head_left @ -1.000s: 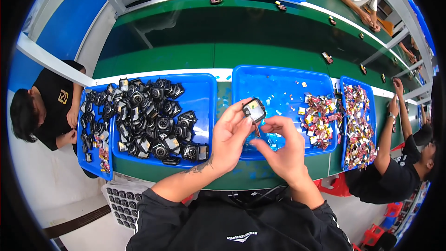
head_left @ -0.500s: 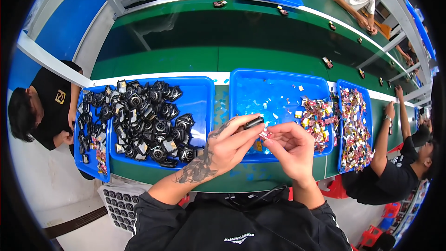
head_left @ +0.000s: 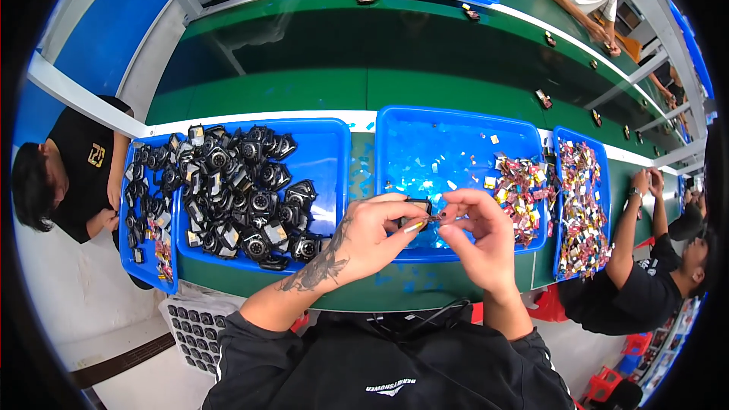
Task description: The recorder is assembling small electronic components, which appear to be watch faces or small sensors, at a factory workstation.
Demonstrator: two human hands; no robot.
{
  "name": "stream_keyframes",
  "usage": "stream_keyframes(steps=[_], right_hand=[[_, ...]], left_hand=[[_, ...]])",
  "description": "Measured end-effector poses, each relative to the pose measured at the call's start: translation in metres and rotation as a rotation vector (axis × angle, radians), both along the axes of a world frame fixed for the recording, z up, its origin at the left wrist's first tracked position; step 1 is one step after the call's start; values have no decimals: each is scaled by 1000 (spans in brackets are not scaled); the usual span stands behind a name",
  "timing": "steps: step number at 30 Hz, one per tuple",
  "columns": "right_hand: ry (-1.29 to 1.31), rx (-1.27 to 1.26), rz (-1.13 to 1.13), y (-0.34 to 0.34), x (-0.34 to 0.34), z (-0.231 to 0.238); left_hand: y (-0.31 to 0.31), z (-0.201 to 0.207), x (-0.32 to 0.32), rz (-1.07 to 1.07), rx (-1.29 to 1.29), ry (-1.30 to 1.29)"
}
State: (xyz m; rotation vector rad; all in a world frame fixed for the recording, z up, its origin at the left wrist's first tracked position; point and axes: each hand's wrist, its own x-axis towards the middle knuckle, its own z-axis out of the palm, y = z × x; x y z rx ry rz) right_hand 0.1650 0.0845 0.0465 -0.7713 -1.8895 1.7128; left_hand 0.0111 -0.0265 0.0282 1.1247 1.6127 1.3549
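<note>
Above the front of the middle blue tray [head_left: 459, 112], my left hand [head_left: 368, 234] grips a small black watch case [head_left: 420, 203] between thumb and fingers. A pale, shiny flat piece [head_left: 414, 225] shows by the left thumb. My right hand [head_left: 486, 247] meets it from the right, thumb and forefinger closed at the case's edge on a tiny dark reddish part [head_left: 440, 216], too small to make out. Left of my hands, a blue tray [head_left: 323, 159] holds a heap of black watch cases [head_left: 254, 201] with round backs. Small red, yellow and silver parts [head_left: 524, 197] are piled in the middle tray's right side.
Blue film scraps [head_left: 425, 167] litter the middle tray. Another blue tray [head_left: 558, 182] of small parts stands to its right. Beyond runs a green conveyor belt [head_left: 304, 53] carrying scattered pieces [head_left: 543, 99]. Co-workers sit at left [head_left: 83, 159], right [head_left: 645, 281] and far right [head_left: 581, 0].
My left hand has turned the watch case, which showed edge-on before. The right fingers have shifted slightly along its edge. Pieces on the belt sit slightly farther right in view.
</note>
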Motion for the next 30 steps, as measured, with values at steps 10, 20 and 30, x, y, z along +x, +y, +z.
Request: stream_keyframes(steps=[10,20,30], right_hand=[[176,-77,-211,-6,-8,-18],[59,202,-219,-6,-8,-29],[26,168,-119,-7,-17,-26]], left_hand=[[5,-20,10,-1,87,-625],[6,-22,13,48,33,-568],[4,-23,20,111,225,-436]])
